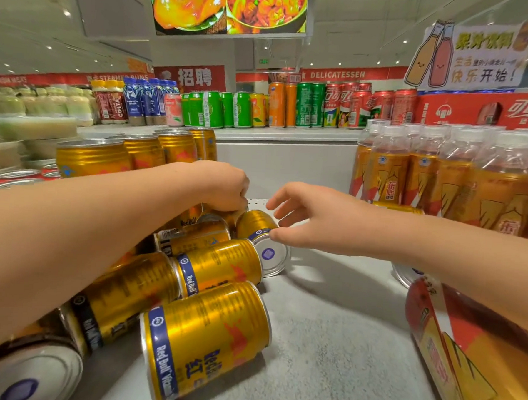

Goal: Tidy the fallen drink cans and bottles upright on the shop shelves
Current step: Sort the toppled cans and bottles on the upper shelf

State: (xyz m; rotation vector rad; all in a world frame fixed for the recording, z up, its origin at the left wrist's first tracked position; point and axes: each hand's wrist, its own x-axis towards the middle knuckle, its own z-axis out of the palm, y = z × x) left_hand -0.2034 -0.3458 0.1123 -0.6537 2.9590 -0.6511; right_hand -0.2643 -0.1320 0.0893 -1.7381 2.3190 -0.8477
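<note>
Gold cans (206,340) toppled (seven-plus), left hand (226,185), right hand (313,217)

The fallen gold can (206,340) nearest the camera reads "Red Bull" and "红". A red wall band (337,75) says "DELICATESSEN", and a second red band (116,78) says "STEAMED BUNS". A red sign (195,77) reads "招聘". Brown bottles (117,106) carry "COSTA", orange bottles (392,179) "东鹏", and a paper sign (484,58) "快乐开始!".

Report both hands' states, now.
Left hand: curled over a fallen gold can; grip hidden, cannot be told.
Right hand: open, thumb touching the neighbouring can.
</note>
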